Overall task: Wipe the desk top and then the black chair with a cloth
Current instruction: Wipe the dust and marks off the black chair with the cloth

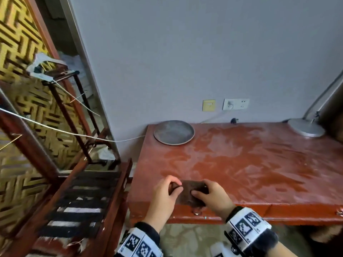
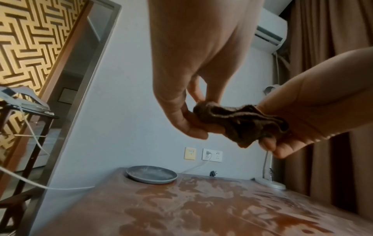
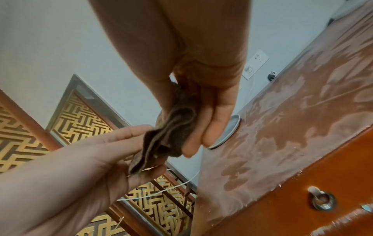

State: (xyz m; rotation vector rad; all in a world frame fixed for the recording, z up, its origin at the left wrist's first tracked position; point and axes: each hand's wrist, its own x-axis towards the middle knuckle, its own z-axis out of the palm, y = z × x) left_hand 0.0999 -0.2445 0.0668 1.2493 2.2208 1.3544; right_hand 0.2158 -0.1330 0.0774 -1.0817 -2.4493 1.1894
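A small brown cloth (image 1: 187, 190) hangs folded between my two hands, just above the front left part of the red desk top (image 1: 259, 164). My left hand (image 1: 165, 193) pinches the cloth's left end (image 2: 210, 115) between thumb and fingers. My right hand (image 1: 209, 195) grips the right end, its fingers curled round the cloth (image 3: 165, 138). The desk top carries pale dusty smears over most of its surface (image 2: 201, 207).
A grey plate (image 1: 174, 132) sits at the desk's back left and a silver lamp base (image 1: 306, 127) at the back right. Wall sockets (image 1: 235, 104) hold a white cable that runs left. A red-framed rack with black straps (image 1: 79, 206) stands left of the desk.
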